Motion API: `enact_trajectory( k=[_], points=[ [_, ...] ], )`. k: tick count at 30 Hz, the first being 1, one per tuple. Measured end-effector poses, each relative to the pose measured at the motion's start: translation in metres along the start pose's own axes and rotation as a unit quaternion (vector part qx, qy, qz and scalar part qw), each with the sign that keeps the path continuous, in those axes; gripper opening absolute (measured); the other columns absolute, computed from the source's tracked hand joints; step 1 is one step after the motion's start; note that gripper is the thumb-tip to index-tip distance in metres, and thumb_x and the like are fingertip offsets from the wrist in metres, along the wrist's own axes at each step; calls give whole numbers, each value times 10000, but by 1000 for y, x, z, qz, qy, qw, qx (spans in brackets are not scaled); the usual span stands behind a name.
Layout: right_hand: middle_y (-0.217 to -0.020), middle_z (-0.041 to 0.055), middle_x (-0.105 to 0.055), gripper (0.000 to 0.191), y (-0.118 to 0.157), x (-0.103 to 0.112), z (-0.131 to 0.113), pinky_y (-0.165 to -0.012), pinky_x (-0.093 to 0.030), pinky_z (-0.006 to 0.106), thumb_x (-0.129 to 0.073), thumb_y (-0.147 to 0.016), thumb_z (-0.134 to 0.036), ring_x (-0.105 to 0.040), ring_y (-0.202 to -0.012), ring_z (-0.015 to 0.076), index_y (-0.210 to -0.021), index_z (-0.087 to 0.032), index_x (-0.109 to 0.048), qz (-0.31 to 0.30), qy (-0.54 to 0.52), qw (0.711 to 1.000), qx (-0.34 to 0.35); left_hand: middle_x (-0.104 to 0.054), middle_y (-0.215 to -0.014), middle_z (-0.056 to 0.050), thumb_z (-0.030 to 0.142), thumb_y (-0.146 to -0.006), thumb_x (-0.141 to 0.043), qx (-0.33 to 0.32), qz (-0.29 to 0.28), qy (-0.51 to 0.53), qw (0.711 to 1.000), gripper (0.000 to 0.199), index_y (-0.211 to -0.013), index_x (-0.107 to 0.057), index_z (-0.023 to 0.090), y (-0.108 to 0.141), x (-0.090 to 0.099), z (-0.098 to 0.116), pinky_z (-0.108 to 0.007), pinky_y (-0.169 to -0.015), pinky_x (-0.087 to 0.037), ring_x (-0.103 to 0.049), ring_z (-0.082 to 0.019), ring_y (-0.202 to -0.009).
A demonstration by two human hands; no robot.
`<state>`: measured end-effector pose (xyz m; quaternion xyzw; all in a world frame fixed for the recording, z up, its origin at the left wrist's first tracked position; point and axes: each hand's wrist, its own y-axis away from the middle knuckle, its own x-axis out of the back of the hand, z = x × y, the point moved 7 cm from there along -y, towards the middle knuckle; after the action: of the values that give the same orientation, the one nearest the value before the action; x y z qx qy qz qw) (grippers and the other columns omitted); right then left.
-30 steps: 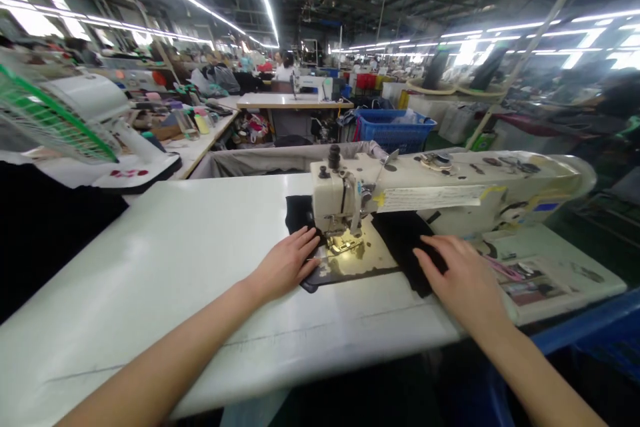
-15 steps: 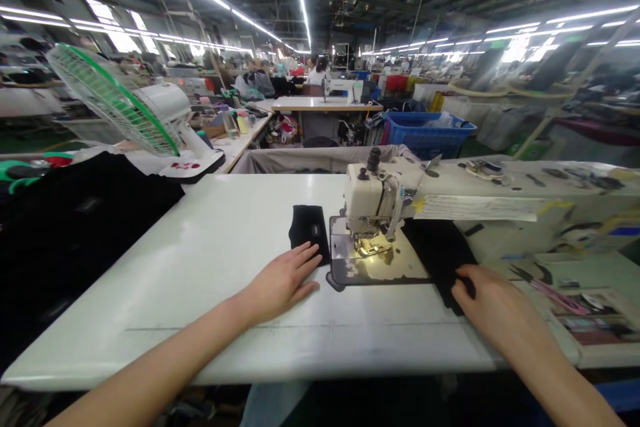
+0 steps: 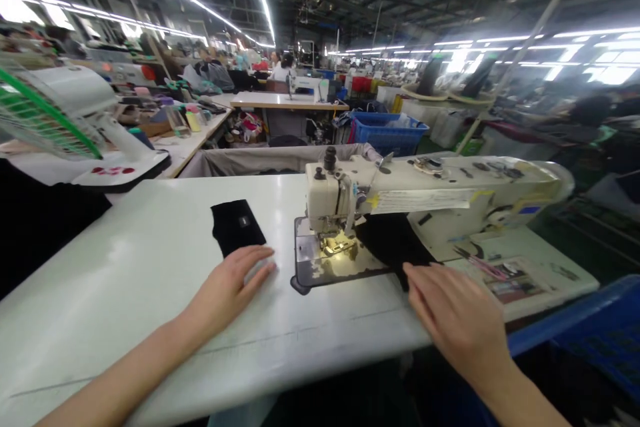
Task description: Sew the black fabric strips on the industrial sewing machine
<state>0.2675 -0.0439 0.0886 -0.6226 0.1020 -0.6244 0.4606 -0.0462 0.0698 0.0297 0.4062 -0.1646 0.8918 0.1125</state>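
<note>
A small black fabric piece (image 3: 235, 223) with a little label lies flat on the white table, left of the sewing machine (image 3: 325, 200). My left hand (image 3: 233, 283) rests at its near edge, fingers stretched out and covering part of it. To the right of the needle, a second black cloth (image 3: 393, 240) runs beneath the machine's arm toward me. Its near end is in the fingers of my right hand (image 3: 455, 313), bent over it with the fingertips partly hidden. The lit needle plate (image 3: 340, 250) lies between my hands, with no fabric under the presser foot.
Pink-handled scissors (image 3: 483, 263) lie by a tray (image 3: 523, 287) of small items at the right. A fan (image 3: 75, 120) and black garments (image 3: 45, 227) are at the left. A blue basket (image 3: 595, 333) stands at the lower right; a cloth-lined bin (image 3: 240, 160) stands behind the table.
The view has turned to the right. My left hand and the labelled piece have slid left, away from the machine's plate, and the piece has tilted. My right hand stays at the other cloth.
</note>
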Motion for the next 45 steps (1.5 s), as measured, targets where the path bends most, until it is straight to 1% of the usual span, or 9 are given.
enact_trajectory(
  k=[2,5,10,17,23,27,29,38,45],
  points=[
    [-1039,106,-749,347,2,2,-26,-926,-523,418,-549,-925,-102,-697,-924,243,-1267,-120,-601,-13,-43,998,31,-723,-1113,-147,671,-914,-494,113,-149,233,954,579,-1153,-682,179,17,-41,29,-508,-921,-563,-692,-316,-1020],
    [-1045,110,-752,366,5,5,-60,-869,-572,416,-526,-917,-105,-711,-927,257,-1273,-108,-614,-34,-117,990,64,-686,-1210,-175,669,-913,-512,245,-278,544,752,628,-1264,-599,157,47,-102,84,-442,-928,-568,-684,-295,-1089],
    [-964,77,-751,412,2,13,-70,-775,-599,314,-535,-918,-53,-717,-860,201,-1315,-156,-576,-8,-295,955,-26,-669,-1257,-160,494,-971,-515,323,-153,689,631,454,-1183,-632,109,42,-136,89,-368,-1071,-488,-638,-250,-1190],
    [-1069,72,-671,308,26,-29,-38,-759,-582,338,-565,-963,-451,-660,-871,206,-1186,-247,-623,-50,-464,831,-301,-714,-1166,-143,291,-932,-549,311,-79,623,714,306,-1160,-644,109,31,-92,57,-430,-1069,-503,-696,-269,-1076],
    [-784,-32,-602,545,23,-68,-44,-532,-465,232,-744,-816,-445,-488,-536,95,-1281,-225,-563,-180,-606,642,-435,-658,-1303,-107,402,-968,-518,-14,-102,294,950,384,-1292,-622,225,27,-37,90,-559,-1083,-470,-611,-340,-1215],
    [-811,22,-659,580,6,-67,-68,-508,-508,265,-446,-949,-641,-619,-646,167,-1340,-219,-520,-206,-765,406,-457,-467,-1522,-58,247,-991,-474,-313,-118,16,942,517,-1495,-411,345,48,-37,135,-607,-1202,-268,-359,-326,-1451],
    [-1002,74,-686,547,7,-69,-72,-553,-544,289,-484,-938,-621,-672,-850,220,-1317,-230,-539,-208,-771,368,-477,-446,-1533,-82,204,-982,-499,-340,-144,-38,929,592,-1535,-329,328,56,-46,138,-610,-1211,-241,-311,-321,-1474],
    [-834,-18,-678,541,38,-101,-69,-755,-486,339,-572,-828,-192,-646,-763,178,-1358,-231,-467,-269,-623,595,-430,-560,-1377,-121,334,-995,-515,-169,-60,118,977,334,-1316,-540,244,14,-27,89,-504,-1138,-389,-496,-272,-1322],
    [-881,-6,-698,606,34,-82,-67,-861,-473,405,-479,-891,-198,-661,-873,204,-1472,-244,-316,-270,-544,712,-351,-683,-1216,-54,58,-732,-621,-217,-298,66,927,624,-1333,-554,211,-17,-63,108,-467,-1114,-380,-566,-264,-1204]
  ],
)
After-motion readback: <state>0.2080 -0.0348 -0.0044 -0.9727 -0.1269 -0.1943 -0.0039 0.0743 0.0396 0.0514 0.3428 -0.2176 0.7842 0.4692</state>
